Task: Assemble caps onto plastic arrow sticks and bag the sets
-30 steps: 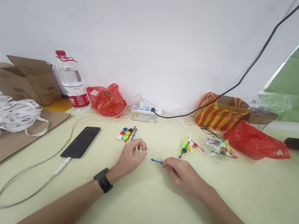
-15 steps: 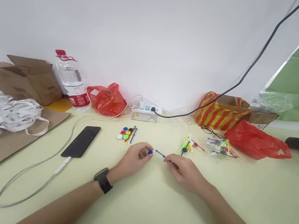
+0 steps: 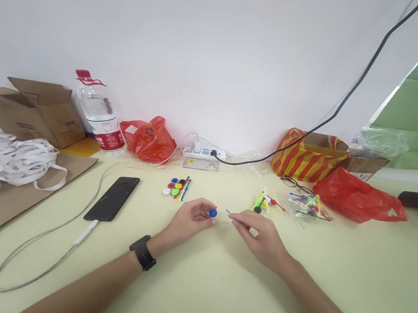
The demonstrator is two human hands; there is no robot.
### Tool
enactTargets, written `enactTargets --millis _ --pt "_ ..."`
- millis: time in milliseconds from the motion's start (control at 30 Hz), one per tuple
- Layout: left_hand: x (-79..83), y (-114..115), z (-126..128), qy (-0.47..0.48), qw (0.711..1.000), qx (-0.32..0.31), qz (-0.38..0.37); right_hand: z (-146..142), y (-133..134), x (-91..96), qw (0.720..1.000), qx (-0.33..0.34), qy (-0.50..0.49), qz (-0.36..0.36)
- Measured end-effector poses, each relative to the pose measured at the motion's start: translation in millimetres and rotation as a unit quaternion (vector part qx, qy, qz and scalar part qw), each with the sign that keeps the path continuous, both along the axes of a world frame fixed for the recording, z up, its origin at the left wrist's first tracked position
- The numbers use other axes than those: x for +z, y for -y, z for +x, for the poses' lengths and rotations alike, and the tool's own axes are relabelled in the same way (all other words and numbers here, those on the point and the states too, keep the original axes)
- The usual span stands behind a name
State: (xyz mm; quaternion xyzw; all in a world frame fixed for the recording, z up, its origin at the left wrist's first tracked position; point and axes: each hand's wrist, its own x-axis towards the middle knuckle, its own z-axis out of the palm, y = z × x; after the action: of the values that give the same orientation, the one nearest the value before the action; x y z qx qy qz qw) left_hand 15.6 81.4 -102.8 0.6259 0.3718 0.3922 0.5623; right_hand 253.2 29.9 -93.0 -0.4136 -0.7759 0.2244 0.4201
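Between the fingertips of my left hand [image 3: 193, 220] is a small round blue plastic disc [image 3: 213, 213], its face turned toward me. My right hand [image 3: 260, 234] pinches a thin blue plastic arrow [image 3: 228, 213]; its tip points left at the disc, and most of it is hidden by my fingers. A small gap separates disc and arrow. Beyond my left hand lie several coloured discs [image 3: 175, 192] beside a row of coloured arrows [image 3: 184, 190]. A loose pile of coloured arrows with discs [image 3: 265, 202] lies beyond my right hand.
A phone [image 3: 111, 198] on a charging cable lies left, near cardboard with white straps [image 3: 30, 162]. At the back stand a large bottle [image 3: 107, 122], red bags [image 3: 149, 139], a power strip [image 3: 204, 151] and a striped bag [image 3: 293, 158]. Glasses [image 3: 295, 184] and a clear packet [image 3: 311, 207] are right.
My left fingers have turned the blue disc so more of its face shows. In my right hand the blue arrow has shifted, with less of it sticking out.
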Motion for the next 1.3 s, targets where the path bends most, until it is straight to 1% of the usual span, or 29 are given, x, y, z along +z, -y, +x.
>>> enactTargets --millis 133,267,333,433,533,600,700,800,900,1000,1100,1300 --pt "1.9 5.0 2.2 -0.001 0.999 -0.022 0.039 -6.3 1.1 8.8 0.992 0.025 -0.082 -0.087" --pt "9.7 14.1 4.3 -0.025 0.994 -0.070 0.084 -11.9 -0.7 1.5 0.962 0.061 -0.191 -0.187" --pt "12.8 17.5 5.0 -0.037 0.990 -0.093 0.098 -13.7 -1.9 -4.2 0.949 0.065 -0.223 -0.212" --pt "13.0 19.0 5.9 -0.050 0.988 -0.102 0.107 -14.5 -3.4 -9.1 0.944 0.064 -0.236 -0.221" --pt "9.0 17.5 6.4 -0.057 0.988 -0.085 0.112 -13.9 -4.0 -8.4 0.953 0.051 -0.214 -0.210" --pt "6.4 16.4 5.9 -0.071 0.987 -0.061 0.130 -13.0 -3.9 -6.8 0.971 0.023 -0.159 -0.180" --pt "6.0 16.5 3.6 -0.110 0.975 -0.026 0.192 -11.4 -3.0 -6.1 0.991 -0.020 -0.065 -0.114" --pt "9.0 17.8 0.8 -0.137 0.958 -0.021 0.253 -9.2 -1.9 -8.2 0.997 -0.030 -0.007 -0.068" --pt "11.6 18.6 -0.8 -0.146 0.948 -0.025 0.280 -7.0 -1.2 -10.6 0.999 -0.020 0.034 -0.037" --pt "12.1 18.9 -1.2 -0.147 0.945 -0.027 0.291 -5.8 -0.9 -11.9 0.998 -0.007 0.053 -0.026" --pt "11.6 19.5 -0.7 -0.138 0.945 -0.033 0.295 -5.6 -0.7 -12.6 0.998 0.001 0.063 -0.029" --pt "10.8 20.8 0.2 -0.142 0.944 -0.052 0.294 -6.2 -0.2 -12.4 0.997 0.003 0.068 -0.031"
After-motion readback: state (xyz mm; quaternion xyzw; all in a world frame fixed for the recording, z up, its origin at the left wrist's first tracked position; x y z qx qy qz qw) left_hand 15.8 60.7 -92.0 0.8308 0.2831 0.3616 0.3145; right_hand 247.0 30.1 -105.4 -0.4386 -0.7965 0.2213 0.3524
